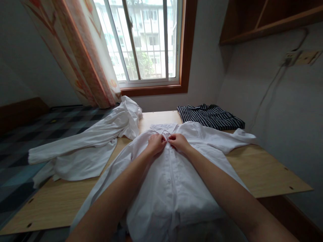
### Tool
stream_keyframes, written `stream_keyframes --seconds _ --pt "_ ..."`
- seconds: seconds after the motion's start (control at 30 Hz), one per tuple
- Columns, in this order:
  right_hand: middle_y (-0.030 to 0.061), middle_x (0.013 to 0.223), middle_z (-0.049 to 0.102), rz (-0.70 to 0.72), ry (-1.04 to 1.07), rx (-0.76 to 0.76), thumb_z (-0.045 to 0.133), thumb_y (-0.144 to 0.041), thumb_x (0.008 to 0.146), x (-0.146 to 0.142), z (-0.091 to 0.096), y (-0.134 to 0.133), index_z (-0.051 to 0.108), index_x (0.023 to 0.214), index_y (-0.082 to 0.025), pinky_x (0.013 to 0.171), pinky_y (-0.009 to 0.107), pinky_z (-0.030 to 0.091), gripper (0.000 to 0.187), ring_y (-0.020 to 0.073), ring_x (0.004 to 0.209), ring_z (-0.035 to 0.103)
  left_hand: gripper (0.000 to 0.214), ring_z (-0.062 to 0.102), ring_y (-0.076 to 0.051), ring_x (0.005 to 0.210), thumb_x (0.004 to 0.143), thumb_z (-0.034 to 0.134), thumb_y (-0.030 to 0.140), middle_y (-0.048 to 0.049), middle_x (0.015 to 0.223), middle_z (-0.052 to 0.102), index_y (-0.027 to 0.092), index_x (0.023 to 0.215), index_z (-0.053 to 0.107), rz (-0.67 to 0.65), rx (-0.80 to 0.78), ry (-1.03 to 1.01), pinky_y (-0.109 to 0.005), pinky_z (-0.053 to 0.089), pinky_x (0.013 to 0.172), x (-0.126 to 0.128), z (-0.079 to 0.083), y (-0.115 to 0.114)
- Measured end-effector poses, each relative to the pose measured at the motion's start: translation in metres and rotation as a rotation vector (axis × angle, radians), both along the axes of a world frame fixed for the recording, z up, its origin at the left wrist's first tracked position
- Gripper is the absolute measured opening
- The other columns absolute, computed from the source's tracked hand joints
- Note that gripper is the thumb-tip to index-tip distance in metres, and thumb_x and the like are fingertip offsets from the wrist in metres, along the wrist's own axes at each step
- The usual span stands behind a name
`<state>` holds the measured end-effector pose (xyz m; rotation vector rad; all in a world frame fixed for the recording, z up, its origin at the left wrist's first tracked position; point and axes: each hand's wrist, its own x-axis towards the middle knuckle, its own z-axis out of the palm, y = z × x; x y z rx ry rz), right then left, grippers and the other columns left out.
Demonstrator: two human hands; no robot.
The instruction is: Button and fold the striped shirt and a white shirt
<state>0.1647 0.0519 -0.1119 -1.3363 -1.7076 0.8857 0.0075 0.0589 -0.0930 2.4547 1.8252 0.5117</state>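
Observation:
A white button-up shirt [174,181] lies face up on a light wooden board [259,171], collar toward the window. My left hand [155,143] and my right hand [178,140] meet just below the collar. Both are closed, pinching the two front edges of the shirt near its top button. Small buttons run down the placket toward me. The shirt's right sleeve stretches out toward the wall.
A second white shirt [88,148] lies crumpled at the board's left, partly hanging off. A folded dark striped shirt [210,116] sits at the back right. Behind are a window [146,40], a curtain [83,60] and a checked bed cover [30,134].

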Motion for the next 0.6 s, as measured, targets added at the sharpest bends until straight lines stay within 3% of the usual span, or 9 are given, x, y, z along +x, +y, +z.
stream_keyframes --seconds 0.17,0.4,0.6 --pt "-0.0030 0.055 0.061 -0.007 -0.029 0.018 0.058 -0.015 0.076 0.000 0.001 -0.001 0.070 0.076 -0.014 0.053 0.019 0.039 0.012 0.0099 0.050 0.055 0.018 0.064 -0.025 0.086 0.083 0.062 0.033 -0.0092 0.088 0.070 0.020 0.082 0.074 0.026 -0.010 -0.031 -0.034 0.048 0.079 0.004 -0.003 0.001" --pt "-0.0013 0.063 0.066 -0.012 -0.059 0.051 0.059 -0.016 0.078 0.001 -0.001 -0.001 0.072 0.080 -0.015 0.057 0.020 0.041 0.013 0.0108 0.054 0.058 0.016 0.060 -0.026 0.097 0.084 0.063 0.030 -0.0104 0.094 0.068 0.019 0.087 0.074 -0.005 0.112 -0.097 -0.038 0.047 0.090 0.003 -0.016 -0.001" --pt "-0.0007 0.063 0.066 -0.010 -0.028 0.060 0.060 -0.018 0.077 0.002 -0.003 0.000 0.072 0.077 -0.015 0.058 0.021 0.042 0.013 0.0114 0.056 0.058 0.022 0.062 -0.024 0.093 0.082 0.059 0.031 -0.0087 0.091 0.070 0.018 0.079 0.076 -0.034 0.065 -0.198 -0.037 0.047 0.092 -0.004 -0.012 0.005"
